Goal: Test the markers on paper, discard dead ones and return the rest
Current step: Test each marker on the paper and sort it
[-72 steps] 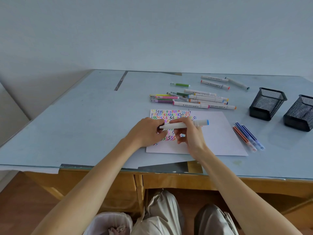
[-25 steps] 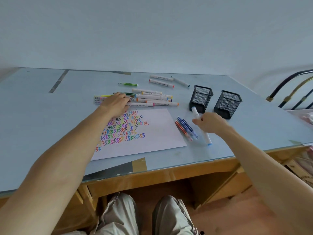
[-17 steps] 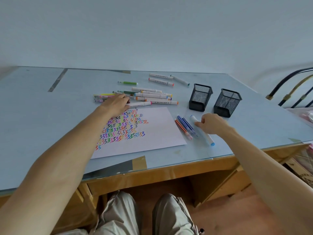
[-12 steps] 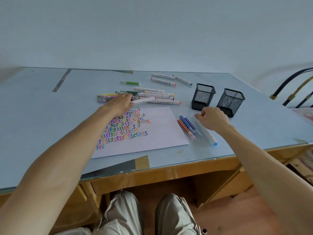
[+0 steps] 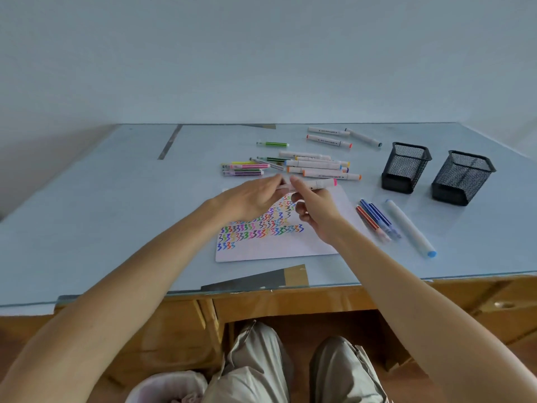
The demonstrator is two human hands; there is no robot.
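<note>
left hand (image 5: 250, 199): gripping one end of the pink-tipped marker (image 5: 318, 184)
right hand (image 5: 315, 210): pinching the same marker mid-barrel, so both hands are together on it, held just above the paper (image 5: 290, 245)
paper: flat on the tabletop (image 5: 116, 213), covered in coloured zigzags
blue-capped marker (image 5: 409, 228): lying right of the paper, near two mesh cups (image 5: 405, 167)
other markers (image 5: 316, 165): loose pile behind the paper
</note>
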